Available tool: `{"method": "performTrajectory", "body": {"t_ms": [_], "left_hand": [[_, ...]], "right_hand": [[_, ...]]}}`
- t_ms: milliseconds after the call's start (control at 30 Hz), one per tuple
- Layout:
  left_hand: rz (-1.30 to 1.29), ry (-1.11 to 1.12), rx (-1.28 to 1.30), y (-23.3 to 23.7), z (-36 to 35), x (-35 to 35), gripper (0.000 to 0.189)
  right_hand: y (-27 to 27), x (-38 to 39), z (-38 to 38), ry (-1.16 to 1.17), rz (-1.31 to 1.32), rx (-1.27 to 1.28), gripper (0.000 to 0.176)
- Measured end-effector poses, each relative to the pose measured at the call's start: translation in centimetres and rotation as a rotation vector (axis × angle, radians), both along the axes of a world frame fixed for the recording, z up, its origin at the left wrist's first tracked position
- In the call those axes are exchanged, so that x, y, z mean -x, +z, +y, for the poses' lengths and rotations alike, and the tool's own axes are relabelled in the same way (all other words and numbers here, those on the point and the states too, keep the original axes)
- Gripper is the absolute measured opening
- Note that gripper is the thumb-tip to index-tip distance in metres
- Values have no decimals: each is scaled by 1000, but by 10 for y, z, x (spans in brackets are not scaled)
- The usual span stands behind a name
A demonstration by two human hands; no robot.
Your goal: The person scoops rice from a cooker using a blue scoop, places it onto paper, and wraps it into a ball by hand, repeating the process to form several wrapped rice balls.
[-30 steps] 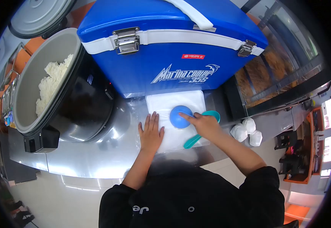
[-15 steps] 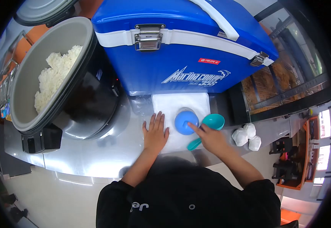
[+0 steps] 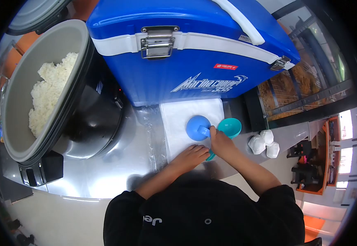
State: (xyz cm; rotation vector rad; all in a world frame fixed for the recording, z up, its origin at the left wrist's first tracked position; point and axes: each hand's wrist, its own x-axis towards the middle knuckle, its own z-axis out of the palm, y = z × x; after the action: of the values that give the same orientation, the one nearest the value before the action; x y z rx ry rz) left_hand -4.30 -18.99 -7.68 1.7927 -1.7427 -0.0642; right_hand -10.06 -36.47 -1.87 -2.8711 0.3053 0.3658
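A round blue cup-like tool (image 3: 197,127) with a handle rests on white paper (image 3: 174,119). My right hand (image 3: 222,144) pinches the end of its handle. Beside it lies a teal scoop (image 3: 231,127), whose handle is partly hidden under my hands. My left hand (image 3: 191,158) lies at the paper's near edge, over the end of the teal handle, with its fingers close together; whether it grips the handle cannot be made out.
A large pot (image 3: 14,135) of white rice (image 3: 51,88) stands at left. Behind the paper is a blue cooler box (image 3: 145,78). Several white wrapped bundles (image 3: 257,144) sit at right, near a glass display case (image 3: 309,82).
My left hand has moved right, from flat on the paper to the teal scoop's handle. My right hand has shifted from the blue tool's top to the end of its handle, which now points right.
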Motion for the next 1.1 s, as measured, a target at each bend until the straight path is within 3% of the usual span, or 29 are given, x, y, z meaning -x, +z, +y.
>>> {"method": "performTrajectory", "body": {"t_ms": [133,200,500,533,600,667,733,800,900,1100], "left_hand": [[135,44,73,-13,-5,2,31],[144,66,101,-16,-5,3,31],[161,60,105,-20,-3,2,37],[251,28,111,-23,-3,0,37],[323,-7,115,-14,2,-7,37],[320,458,90,-2,10,-19,30],[207,719,13,1,14,-40,50],[33,791,-123,-3,22,-57,50],[-49,802,-176,-9,30,-64,47],[-28,798,-195,-4,31,-63,48]], "right_hand": [[-12,-11,-18,48,47,28,43],[-10,-15,-23,80,38,-56,30],[-12,-29,-28,-7,237,-92,25],[-12,-30,-29,-14,228,-91,25],[-4,-35,-27,-27,350,-85,41],[2,-41,-30,-18,371,-85,46],[7,-39,-29,-3,403,-94,52],[15,-36,-25,23,54,-124,56],[48,-38,-18,27,12,-58,60],[65,-48,1,57,-80,14,60]]}}
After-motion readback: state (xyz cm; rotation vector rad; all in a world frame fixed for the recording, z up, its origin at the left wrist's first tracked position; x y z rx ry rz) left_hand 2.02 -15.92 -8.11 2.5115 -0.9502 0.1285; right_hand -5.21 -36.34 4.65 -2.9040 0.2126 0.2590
